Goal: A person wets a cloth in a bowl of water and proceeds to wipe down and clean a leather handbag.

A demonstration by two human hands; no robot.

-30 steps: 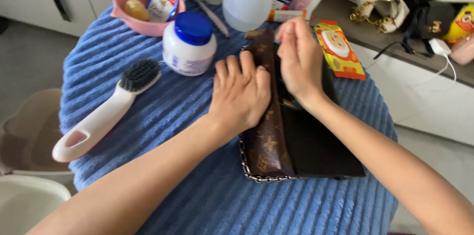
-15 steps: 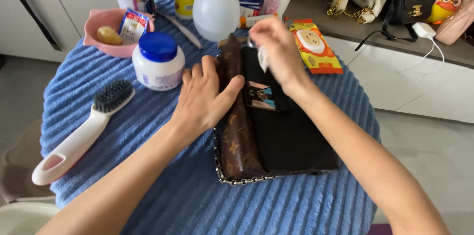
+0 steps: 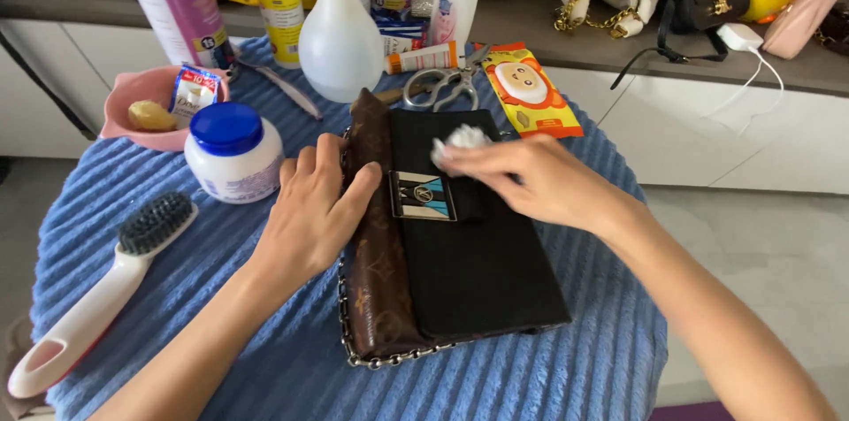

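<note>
A black and brown handbag (image 3: 478, 271) with a metal chain edge lies flat on a blue ribbed cloth (image 3: 221, 297). A square clasp plate (image 3: 423, 195) sits near the bag's middle. My left hand (image 3: 314, 213) rests palm down on the brown left side of the bag, fingers spread. My right hand (image 3: 531, 178) pinches a small crumpled white wipe (image 3: 460, 140) against the black flap near its top edge.
Left of the bag stand a white jar with a blue lid (image 3: 232, 151), a white-handled brush (image 3: 97, 293) and a pink bowl (image 3: 133, 94). Behind are a clear spray bottle (image 3: 339, 32), several bottles, scissors (image 3: 442, 85) and an orange wipe packet (image 3: 531, 89). Bags crowd the counter behind.
My right hand has moved from the bag's far edge down onto the black flap with the white wipe. The camera has come closer. My left hand stays on the brown side.
</note>
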